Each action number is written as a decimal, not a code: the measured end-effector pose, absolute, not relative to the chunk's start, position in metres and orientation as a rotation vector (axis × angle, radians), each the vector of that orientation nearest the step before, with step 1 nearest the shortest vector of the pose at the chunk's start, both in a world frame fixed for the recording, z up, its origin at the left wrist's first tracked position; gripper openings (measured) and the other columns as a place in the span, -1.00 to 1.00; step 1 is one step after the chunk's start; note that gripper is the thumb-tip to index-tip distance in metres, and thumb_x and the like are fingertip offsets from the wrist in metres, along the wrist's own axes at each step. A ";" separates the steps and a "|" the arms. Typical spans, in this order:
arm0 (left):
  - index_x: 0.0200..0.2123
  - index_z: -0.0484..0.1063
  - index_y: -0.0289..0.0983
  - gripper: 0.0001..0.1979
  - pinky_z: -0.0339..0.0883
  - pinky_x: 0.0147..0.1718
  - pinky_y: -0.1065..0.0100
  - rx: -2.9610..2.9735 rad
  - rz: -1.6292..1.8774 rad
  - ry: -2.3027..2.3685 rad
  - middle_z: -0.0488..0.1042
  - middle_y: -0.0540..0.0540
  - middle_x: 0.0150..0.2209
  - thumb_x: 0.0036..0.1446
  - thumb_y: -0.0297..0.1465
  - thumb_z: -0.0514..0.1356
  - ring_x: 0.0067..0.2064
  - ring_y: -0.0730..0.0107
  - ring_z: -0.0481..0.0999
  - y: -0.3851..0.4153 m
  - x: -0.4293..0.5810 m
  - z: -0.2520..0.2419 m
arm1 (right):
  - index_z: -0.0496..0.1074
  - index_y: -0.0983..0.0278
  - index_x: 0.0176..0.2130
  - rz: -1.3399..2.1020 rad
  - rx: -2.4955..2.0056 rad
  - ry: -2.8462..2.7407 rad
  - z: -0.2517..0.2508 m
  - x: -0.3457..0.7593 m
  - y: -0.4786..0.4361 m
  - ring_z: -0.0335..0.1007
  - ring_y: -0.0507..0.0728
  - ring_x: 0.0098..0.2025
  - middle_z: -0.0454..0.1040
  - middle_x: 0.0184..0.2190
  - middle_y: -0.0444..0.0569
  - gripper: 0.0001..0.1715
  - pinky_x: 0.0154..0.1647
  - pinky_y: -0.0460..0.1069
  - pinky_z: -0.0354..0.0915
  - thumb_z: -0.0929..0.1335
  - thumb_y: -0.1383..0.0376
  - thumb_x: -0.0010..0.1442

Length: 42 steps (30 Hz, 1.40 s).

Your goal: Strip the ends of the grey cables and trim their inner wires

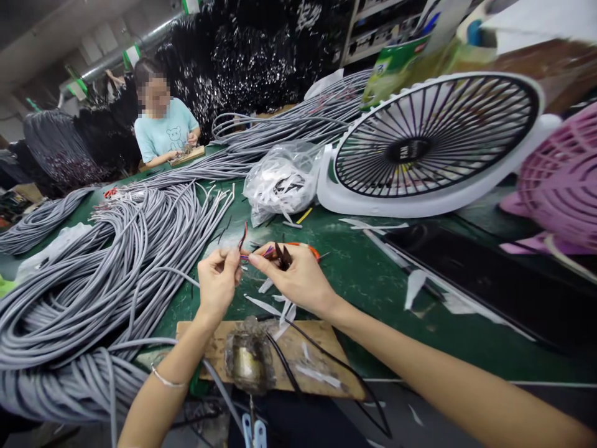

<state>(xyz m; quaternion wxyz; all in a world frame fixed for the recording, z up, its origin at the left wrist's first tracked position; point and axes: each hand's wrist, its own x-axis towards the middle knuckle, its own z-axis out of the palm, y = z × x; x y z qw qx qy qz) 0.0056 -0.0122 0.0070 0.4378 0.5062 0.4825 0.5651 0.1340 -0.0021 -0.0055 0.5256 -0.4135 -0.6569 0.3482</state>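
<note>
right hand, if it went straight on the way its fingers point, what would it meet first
Probably the left hand, directly ahead of the right hand, with thin coloured wires running between them; depth is hard to judge from this single view.

A workshop, its bench [359, 267] heaped with cable coils [116, 267].

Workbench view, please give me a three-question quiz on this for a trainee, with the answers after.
1. True or false: a bracelet is on the left forearm.
2. In the picture, the plastic bag is where relative to the white fan? A: right of it. B: left of it. C: on top of it.
3. Fill in: thin coloured ____ show between the left hand and the right hand, which also holds a dark-tipped tool.

Key: 1 true; 2 B; 3 wires.
</note>
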 end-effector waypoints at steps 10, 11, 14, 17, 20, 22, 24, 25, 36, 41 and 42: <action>-0.59 0.37 -0.36 -0.69 -0.05 -0.79 0.56 0.929 1.430 1.107 0.20 0.13 -0.78 -0.28 -0.23 0.33 -0.75 0.65 0.16 -0.008 0.008 0.012 | 0.34 0.33 -0.58 1.028 -1.019 -1.446 -0.002 0.134 0.001 0.06 -0.04 -0.62 0.24 -0.69 -0.15 -0.66 -0.60 -0.10 0.04 0.31 0.09 -0.07; -0.58 0.36 -0.35 -0.70 -0.02 -0.78 0.56 0.943 1.407 1.098 0.22 0.12 -0.77 -0.25 -0.23 0.32 -0.74 0.64 0.18 -0.008 0.007 0.012 | 0.34 0.32 -0.58 1.044 -1.022 -1.422 -0.002 0.134 0.002 0.08 -0.03 -0.61 0.25 -0.68 -0.15 -0.66 -0.59 -0.09 0.05 0.32 0.08 -0.08; -0.49 0.36 -0.34 -0.71 0.11 -0.69 0.55 1.073 1.272 1.005 0.29 0.09 -0.67 -0.19 -0.25 0.31 -0.65 0.62 0.27 -0.006 0.002 0.013 | 0.29 0.29 -0.58 1.050 -1.095 -1.364 -0.006 0.141 0.009 0.08 -0.02 -0.60 0.20 -0.68 -0.18 -0.61 -0.58 -0.09 0.06 0.30 0.02 -0.06; -0.42 0.34 -0.32 -0.70 0.20 -0.57 0.56 1.240 1.163 0.943 0.32 0.08 -0.57 -0.20 -0.30 0.33 -0.55 0.62 0.32 -0.004 -0.004 0.015 | 0.25 0.27 -0.57 0.947 -1.235 -1.487 -0.006 0.154 0.017 0.13 0.00 -0.57 0.22 -0.65 -0.16 -0.54 -0.55 -0.09 0.09 0.22 -0.05 0.04; -0.36 0.31 -0.30 -0.67 0.24 -0.54 0.54 1.308 1.171 1.009 0.33 0.07 -0.49 -0.19 -0.30 0.33 -0.52 0.62 0.35 -0.001 -0.009 0.017 | 0.30 0.28 -0.49 0.891 -1.204 -1.887 -0.002 0.170 0.023 0.26 0.05 -0.47 0.34 -0.54 -0.08 -0.52 -0.43 -0.08 0.18 0.11 0.01 0.17; -0.31 0.30 -0.30 -0.65 0.27 -0.54 0.51 1.344 1.177 1.090 0.34 0.07 -0.46 -0.17 -0.29 0.31 -0.55 0.61 0.37 0.001 -0.010 0.015 | 0.35 0.31 -0.43 0.822 -1.184 -2.145 0.001 0.179 0.026 0.32 0.07 -0.38 0.40 -0.45 -0.01 -0.54 -0.34 -0.07 0.22 0.07 0.12 0.23; -0.30 0.30 -0.31 -0.66 0.28 -0.55 0.49 1.399 1.171 1.177 0.36 0.07 -0.47 -0.14 -0.29 0.29 -0.59 0.61 0.37 0.003 -0.010 0.012 | 0.41 0.34 -0.37 0.638 -1.312 -2.299 0.003 0.185 0.029 0.36 0.11 -0.27 0.44 -0.35 0.07 -0.58 -0.23 -0.05 0.22 0.08 0.26 0.24; -0.32 0.31 -0.32 -0.69 0.27 -0.55 0.49 1.430 1.172 1.210 0.36 0.07 -0.50 -0.12 -0.30 0.27 -0.60 0.60 0.37 0.003 -0.009 0.011 | 0.43 0.35 -0.33 0.533 -1.415 -2.333 0.003 0.186 0.031 0.36 0.13 -0.21 0.45 -0.29 0.10 -0.62 -0.19 -0.04 0.20 0.10 0.32 0.23; -0.44 0.45 -0.35 -0.89 0.24 -0.45 0.50 1.595 1.357 1.232 0.39 0.01 -0.53 -0.09 -0.42 0.24 -0.50 0.55 0.36 -0.002 -0.007 0.011 | 0.49 0.37 -0.48 0.482 -1.795 -2.252 -0.016 0.174 0.041 0.44 0.25 -0.42 0.49 -0.49 0.16 -0.86 -0.51 -0.04 0.18 0.39 0.36 -0.18; -0.39 0.51 -0.33 -0.83 0.09 -0.55 0.48 1.835 1.471 1.386 0.26 0.03 -0.57 0.07 -0.39 0.13 -0.55 0.54 0.22 -0.009 -0.012 0.013 | 0.43 0.34 -0.44 0.426 -1.585 -2.037 -0.011 0.174 0.044 0.40 0.14 -0.36 0.47 -0.45 0.04 -0.84 -0.38 -0.07 0.23 0.29 0.31 -0.03; -0.39 0.52 -0.32 -0.81 0.07 -0.55 0.47 1.877 1.484 1.396 0.24 0.03 -0.57 0.09 -0.38 0.12 -0.54 0.53 0.21 -0.010 -0.013 0.014 | 0.41 0.35 -0.40 0.426 -1.521 -2.002 -0.011 0.172 0.043 0.38 0.10 -0.36 0.47 -0.43 0.01 -0.82 -0.36 -0.09 0.23 0.26 0.31 0.00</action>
